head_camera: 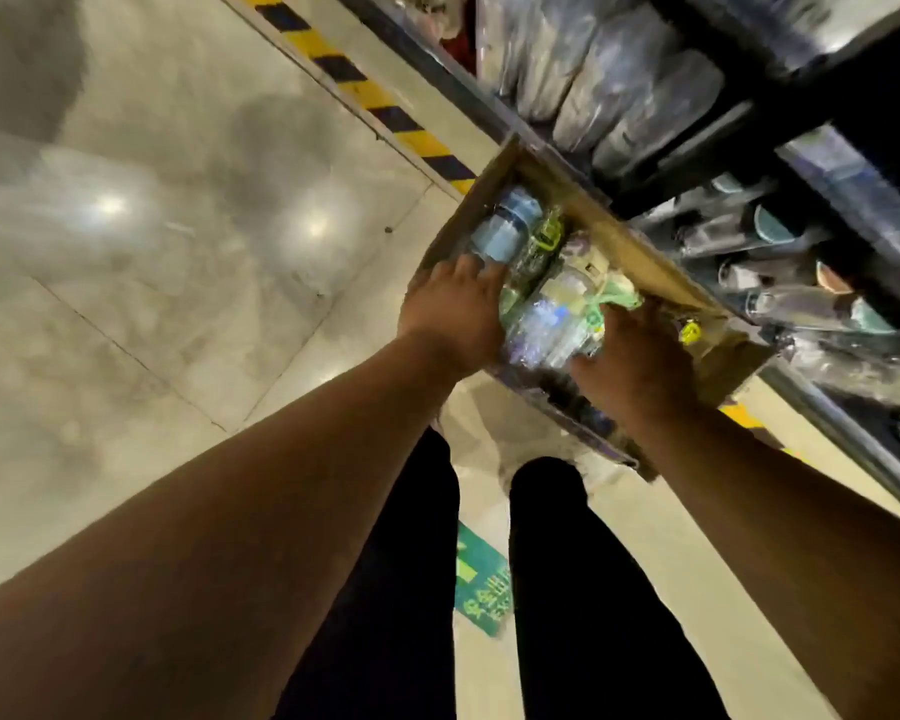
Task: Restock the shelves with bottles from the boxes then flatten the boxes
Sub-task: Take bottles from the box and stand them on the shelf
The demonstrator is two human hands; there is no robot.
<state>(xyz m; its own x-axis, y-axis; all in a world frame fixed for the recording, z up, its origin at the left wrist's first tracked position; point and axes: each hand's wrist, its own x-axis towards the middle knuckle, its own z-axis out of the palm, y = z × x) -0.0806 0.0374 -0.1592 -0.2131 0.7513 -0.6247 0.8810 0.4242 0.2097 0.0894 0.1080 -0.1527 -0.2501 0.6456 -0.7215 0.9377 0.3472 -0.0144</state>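
Box [619,241] sits tilted vs shelf [853,200] edge, bottles [546,304] inside. L hand [455,314] fingers spread on blue bottle [505,228]; R hand [640,366] curled over wrapped bottles, grip unclear. Risk: box tips, bottles spill onto floor [178,252].

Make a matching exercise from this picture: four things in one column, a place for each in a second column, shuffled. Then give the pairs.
Things:
1. left hand
2. right hand
3. green floor sign
4. yellow and black striped tape

Places:
A. on the floor between the person's legs
B. on the bottles at the box's right side
C. on the floor along the foot of the shelves
D. by the blue-capped bottle at the left of the cardboard box

Pairs: 1-D, 2-B, 3-A, 4-C
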